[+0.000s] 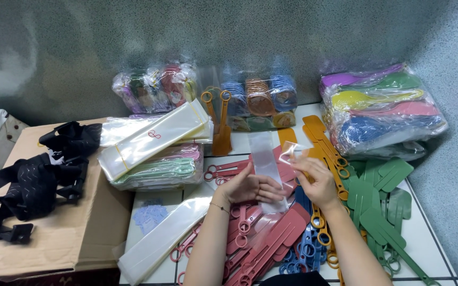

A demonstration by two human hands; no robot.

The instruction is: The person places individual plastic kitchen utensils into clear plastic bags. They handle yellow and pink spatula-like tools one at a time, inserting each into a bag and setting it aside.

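Both hands meet over the middle of the worktop (430,233): the left hand (253,188) lies curled under the near end of a clear sleeve (265,159), fingers pinching it, while the right hand (314,177) pinches the film at its open mouth just beside. The sleeve's long axis runs from the hands toward the far edge, above the red paddles (271,241), with orange paddles (324,145) to the right, and the left hand is nearer its body

Red spatulas (271,238), green spatulas (380,204), black straps (33,182).
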